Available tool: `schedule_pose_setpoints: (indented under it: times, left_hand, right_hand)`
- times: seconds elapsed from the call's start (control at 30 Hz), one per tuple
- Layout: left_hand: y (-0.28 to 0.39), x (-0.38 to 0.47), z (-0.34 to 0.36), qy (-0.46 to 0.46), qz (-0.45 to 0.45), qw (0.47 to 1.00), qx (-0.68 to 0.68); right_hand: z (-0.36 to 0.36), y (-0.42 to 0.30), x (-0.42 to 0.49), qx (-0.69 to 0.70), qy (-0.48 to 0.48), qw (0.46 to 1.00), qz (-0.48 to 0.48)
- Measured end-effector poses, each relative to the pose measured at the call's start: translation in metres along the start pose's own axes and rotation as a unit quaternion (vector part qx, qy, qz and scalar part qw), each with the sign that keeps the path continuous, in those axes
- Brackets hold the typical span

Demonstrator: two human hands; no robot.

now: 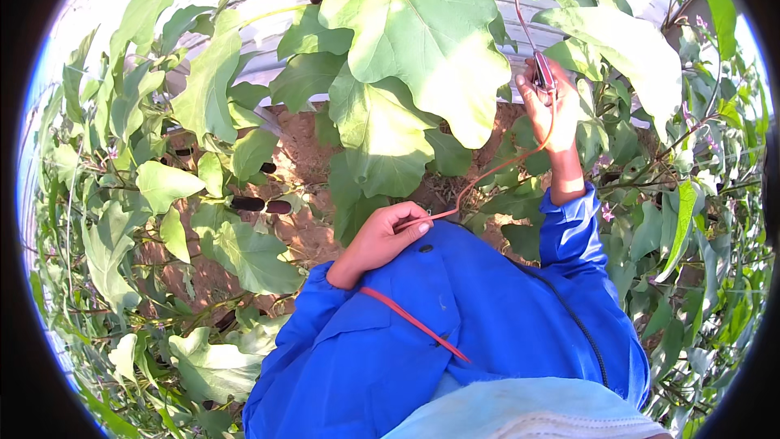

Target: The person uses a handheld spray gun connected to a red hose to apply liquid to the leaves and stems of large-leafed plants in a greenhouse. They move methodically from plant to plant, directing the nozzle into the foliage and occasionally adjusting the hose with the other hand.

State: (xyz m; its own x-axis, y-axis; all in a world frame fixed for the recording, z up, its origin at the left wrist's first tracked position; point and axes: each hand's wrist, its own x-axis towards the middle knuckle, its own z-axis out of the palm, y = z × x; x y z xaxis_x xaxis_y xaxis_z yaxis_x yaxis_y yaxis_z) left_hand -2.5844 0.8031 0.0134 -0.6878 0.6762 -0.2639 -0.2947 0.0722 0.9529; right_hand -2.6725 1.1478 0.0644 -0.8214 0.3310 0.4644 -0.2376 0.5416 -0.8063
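My right hand (557,107) is raised among the leaves at the upper right, gripping a small red-and-silver hand tool (543,72). An orange-red cord (510,161) leaves the tool's lower end and sags across to my left hand (384,235). That hand pinches the cord between thumb and fingers, just in front of my blue coat. Beyond the tool's upper end, a thin reddish length (521,18) runs up between the leaves. Which kind of tool it is, I cannot tell. A large eggplant leaf (420,24) spreads between and beyond my hands.
Eggplant plants crowd both sides, with dark purple eggplants (247,203) hanging at the left. Purple flowers (607,212) show on the right. White sheeting (262,58) lies beyond brown soil (304,149). A red strap or cord (414,323) crosses my coat (487,311).
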Motion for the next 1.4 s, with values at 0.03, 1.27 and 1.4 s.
schedule_pose_setpoints:
  times: [0.03,1.27,1.4]
  left_hand:
    - [0.001,-0.003,-0.003,-0.001,0.003,1.000,0.006]
    - [-0.031,-0.136,-0.095,0.191,0.093,0.977,0.023]
    - [-0.032,-0.138,-0.098,0.174,0.121,0.977,0.006]
  right_hand:
    - [-0.001,-0.004,-0.012,0.075,-0.007,0.997,0.021]
    - [0.186,-0.179,-0.156,0.035,-0.282,0.939,-0.192]
    - [0.193,-0.186,-0.163,0.056,-0.285,0.952,-0.101]
